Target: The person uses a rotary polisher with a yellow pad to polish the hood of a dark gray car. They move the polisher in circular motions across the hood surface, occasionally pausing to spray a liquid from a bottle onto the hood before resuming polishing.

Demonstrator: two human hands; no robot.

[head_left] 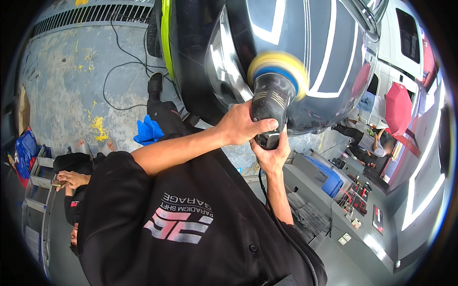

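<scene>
Your left hand (240, 125) is curled around the middle of the black plastic electric polisher (272, 95) from nine o'clock, thumb laid over its top, while your right hand (274, 155) is closed on its tail end from six o'clock. That looks a sound hold: let the left guide the head and the right steady the tail, wrists loose enough to follow the curve.

The polisher points toward twelve o'clock, its round yellow foam pad (276, 58) on a blue backing plate (282, 76) seeming to lie against the glossy dark-grey curved car panel (296, 28). The pad's rim is blurred, so it is probably spinning. Lay its face as flat as the curve allows, press lightly, and travel in slow overlapping passes; lingering could heat the paint. White reflected light strips (327, 47) at one o'clock should help you spot haze.

At eleven o'clock from your hands, the clear, silver-lined car lamp (222, 52) sits near the pad; its edge could catch the foam, so ease off there.

The black power cord (263, 186) drops toward six o'clock past your chest; hold it off the paint. Farther out, at nine o'clock, the crumpled bright-blue cloth (149, 131) would suit wiping residue, and toward ten, a looped black cable (104, 88) lies on the worn grey floor (52, 105), so mind your footing
</scene>
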